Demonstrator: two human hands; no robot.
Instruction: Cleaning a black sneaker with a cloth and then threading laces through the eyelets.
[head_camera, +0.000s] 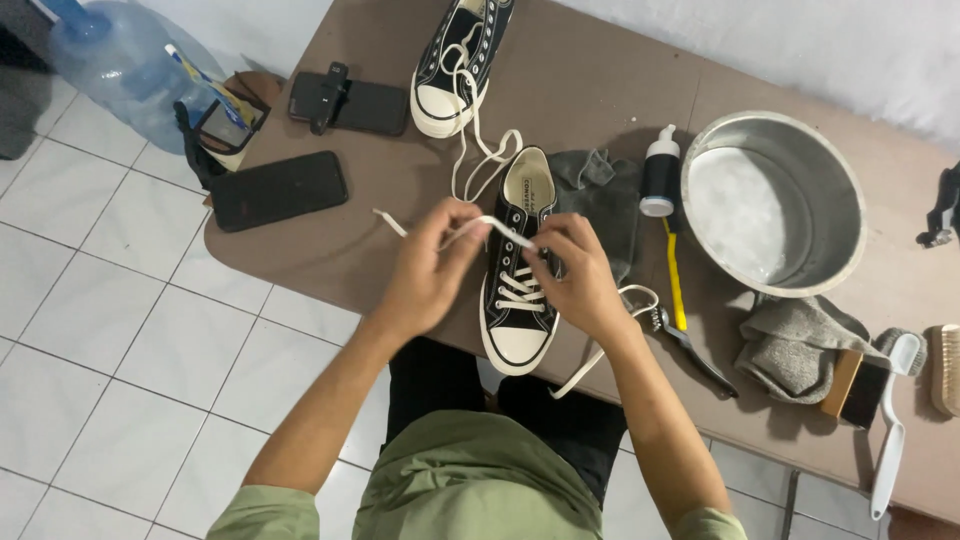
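both hands' fingers, left hand (425, 270) and right hand (578, 282), pinched on white lace (490, 224) over black sneaker (520, 275)

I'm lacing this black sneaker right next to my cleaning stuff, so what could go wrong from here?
The lace held by your left hand and right hand has a loose end trailing off the table edge; it might snag. The pump bottle stands close to the sneaker and metal basin; an elbow could tip it.

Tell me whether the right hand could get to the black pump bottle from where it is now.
Probably yes. The right hand is busy pinching the white lace on the black sneaker, but the pump bottle lies just beyond it, with only the flat grey cloth between.
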